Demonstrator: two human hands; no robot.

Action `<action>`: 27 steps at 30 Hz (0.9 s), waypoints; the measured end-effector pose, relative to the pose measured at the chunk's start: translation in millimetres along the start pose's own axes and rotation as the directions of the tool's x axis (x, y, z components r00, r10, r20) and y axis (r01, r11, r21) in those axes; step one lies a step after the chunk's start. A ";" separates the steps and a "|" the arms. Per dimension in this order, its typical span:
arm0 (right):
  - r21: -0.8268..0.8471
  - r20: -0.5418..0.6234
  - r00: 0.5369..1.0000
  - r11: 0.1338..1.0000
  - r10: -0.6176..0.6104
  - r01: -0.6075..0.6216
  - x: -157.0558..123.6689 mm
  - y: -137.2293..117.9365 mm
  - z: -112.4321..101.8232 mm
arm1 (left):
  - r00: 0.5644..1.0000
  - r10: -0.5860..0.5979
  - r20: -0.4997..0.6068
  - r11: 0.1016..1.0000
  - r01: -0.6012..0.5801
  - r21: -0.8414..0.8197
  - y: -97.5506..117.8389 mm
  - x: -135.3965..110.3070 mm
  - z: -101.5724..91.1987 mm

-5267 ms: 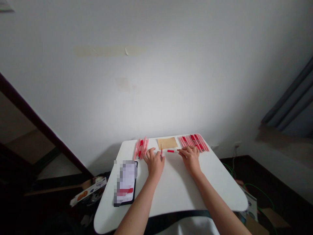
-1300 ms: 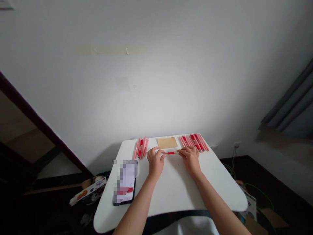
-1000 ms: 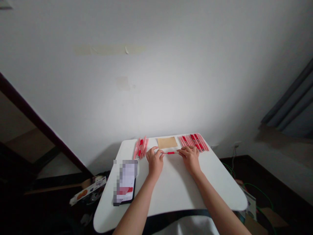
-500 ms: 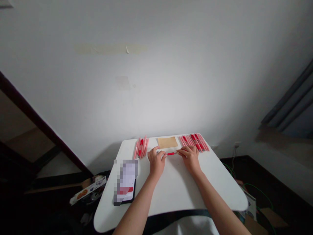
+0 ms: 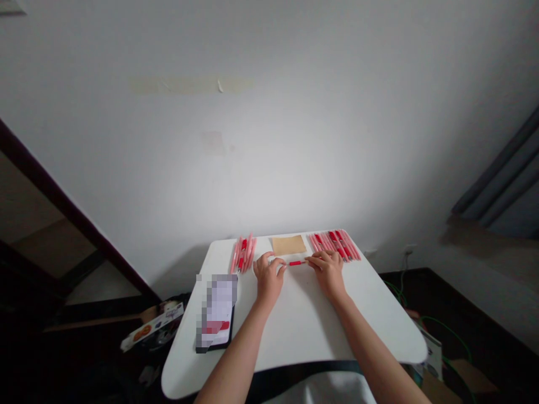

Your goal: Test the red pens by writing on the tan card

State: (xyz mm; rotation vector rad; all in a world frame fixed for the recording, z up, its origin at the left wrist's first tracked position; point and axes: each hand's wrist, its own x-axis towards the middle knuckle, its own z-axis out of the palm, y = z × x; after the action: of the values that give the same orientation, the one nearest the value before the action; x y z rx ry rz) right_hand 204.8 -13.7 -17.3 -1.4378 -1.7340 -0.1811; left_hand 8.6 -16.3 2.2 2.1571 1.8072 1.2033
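Observation:
A red pen (image 5: 296, 262) lies crosswise between my two hands near the far side of the white table (image 5: 303, 325). My left hand (image 5: 268, 276) pinches its left end with curled fingers. My right hand (image 5: 327, 270) holds its right end, fingers closed. A small bunch of pink and red pens (image 5: 243, 253) lies just left of my left hand. A larger row of the same pens (image 5: 334, 244) lies beyond my right hand. A tan card (image 5: 288, 245) sits between the two bunches.
A dark tablet (image 5: 216, 312) with a blurred screen lies at the table's left edge. Boxes and clutter (image 5: 151, 331) sit on the floor to the left. Green cable (image 5: 429, 322) runs on the floor at the right. A white wall stands right behind the table.
Five seconds ago my left hand held a thin red refill upright and the pen body lay apart by my right hand. Now both hands hold one pen in line between them.

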 end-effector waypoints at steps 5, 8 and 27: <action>-0.005 0.002 1.000 1.000 -0.004 0.004 -0.5 2.0 1.5 | 1.000 0.007 0.011 1.000 -0.007 0.011 -1.9 0.2 1.6; -0.014 -0.003 1.000 1.000 -0.006 0.006 -0.4 2.4 2.0 | 1.000 0.018 0.006 1.000 -0.018 0.007 -2.6 -0.2 2.7; 0.033 -0.007 1.000 0.999 0.020 -0.020 -0.1 1.2 -2.3 | 0.999 0.037 0.005 0.999 -0.037 -0.002 0.4 -1.0 1.0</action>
State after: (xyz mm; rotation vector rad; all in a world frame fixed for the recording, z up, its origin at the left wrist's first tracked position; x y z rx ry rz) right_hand 207.0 -14.7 -16.4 -1.4291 -1.7085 -0.1463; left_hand 9.5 -16.9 1.2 2.2002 1.7716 1.2057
